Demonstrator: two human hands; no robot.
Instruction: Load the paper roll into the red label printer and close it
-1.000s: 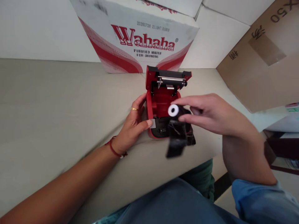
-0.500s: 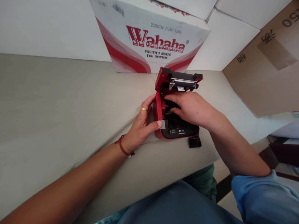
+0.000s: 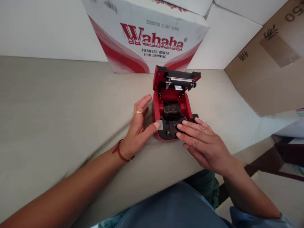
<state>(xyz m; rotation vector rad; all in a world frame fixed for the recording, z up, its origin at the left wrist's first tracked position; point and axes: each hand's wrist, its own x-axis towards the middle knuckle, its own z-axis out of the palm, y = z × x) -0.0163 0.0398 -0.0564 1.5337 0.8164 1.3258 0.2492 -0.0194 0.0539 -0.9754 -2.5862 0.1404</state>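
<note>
A small red printer (image 3: 172, 109) sits on the beige table (image 3: 59, 104) with its lid standing up at the back. A dark roll (image 3: 171, 110) lies inside its open bay. My left hand (image 3: 137, 128) rests against the printer's left side, thumb pressed on its front corner, fingers spread. It wears a gold ring and a red wrist cord. My right hand (image 3: 201, 144) lies flat with fingers stretched out on the printer's black front panel and the dark strip there. Whether it grips anything is not visible.
A white and red "Wahaha" carton (image 3: 147, 34) stands right behind the printer. A brown cardboard box (image 3: 268, 60) leans at the right. White boxes line the back wall. The table's front edge runs just below my hands, with my lap in blue cloth beneath.
A second ago my right hand held the dark roll with a white core above the printer. It put the roll into the bay, then drew back onto the front panel.
</note>
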